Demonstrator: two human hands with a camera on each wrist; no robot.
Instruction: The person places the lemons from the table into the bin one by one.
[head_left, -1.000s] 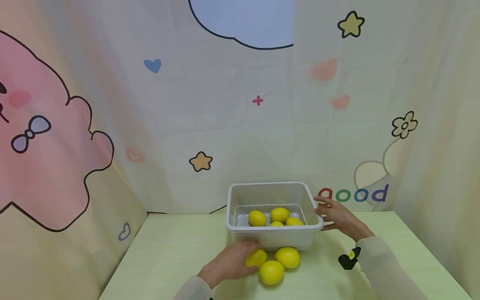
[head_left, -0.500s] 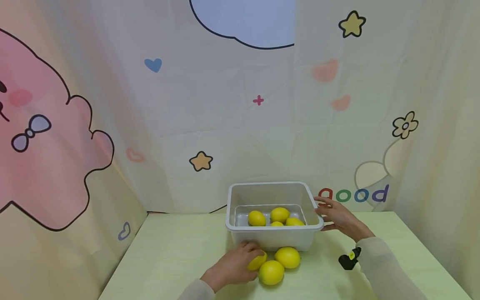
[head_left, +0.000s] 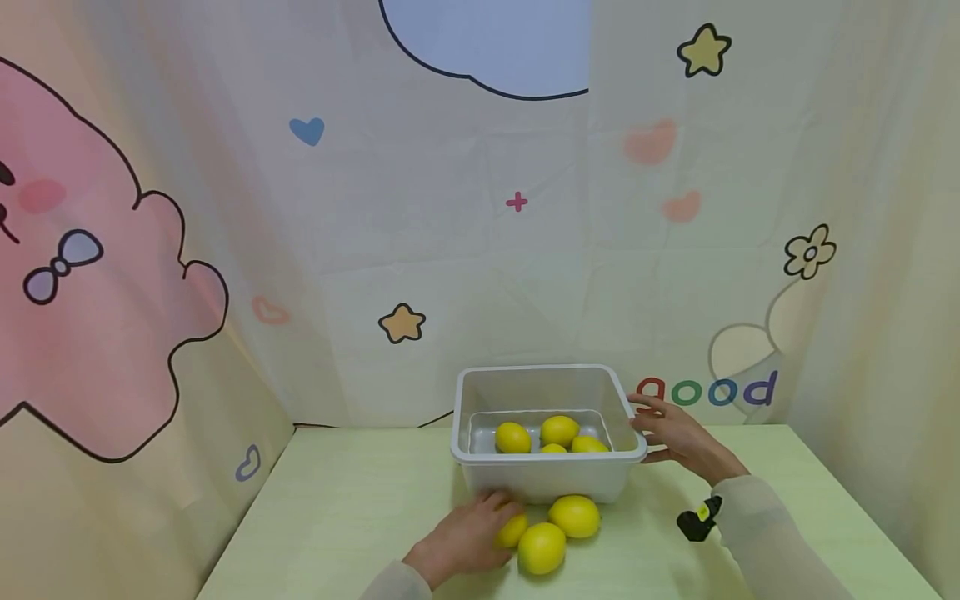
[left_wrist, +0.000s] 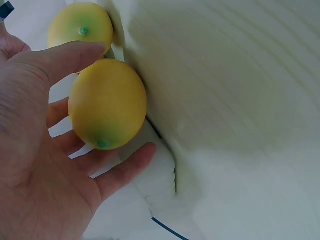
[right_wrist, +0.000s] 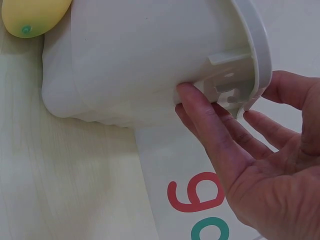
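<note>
My left hand (head_left: 468, 537) curves its fingers and thumb round a yellow lemon (left_wrist: 107, 105) on the table, close to the front of a white plastic bin (head_left: 543, 483). Two more lemons lie just right of it: one toward me (head_left: 542, 548), and one by the bin's front wall (head_left: 574, 517). Inside the bin sit several lemons (head_left: 559, 430), the nearer ones partly hidden by the front wall. At the bin's right side, my right hand (head_left: 684, 439) holds the rim; in the right wrist view some fingertips reach beneath it against the outer wall.
The pale green tabletop (head_left: 360, 500) carries everything. Right behind the bin hangs a light curtain (head_left: 450, 250) printed with stars, hearts and the word "good". Similar cloth closes off both sides. A black wrist device (head_left: 697, 518) hangs at the right sleeve.
My left hand and its lemon have shifted slightly toward me, away from the bin, and the hand covers more of the lemon. The nearest lemon moved a little too. My right hand stays put.
</note>
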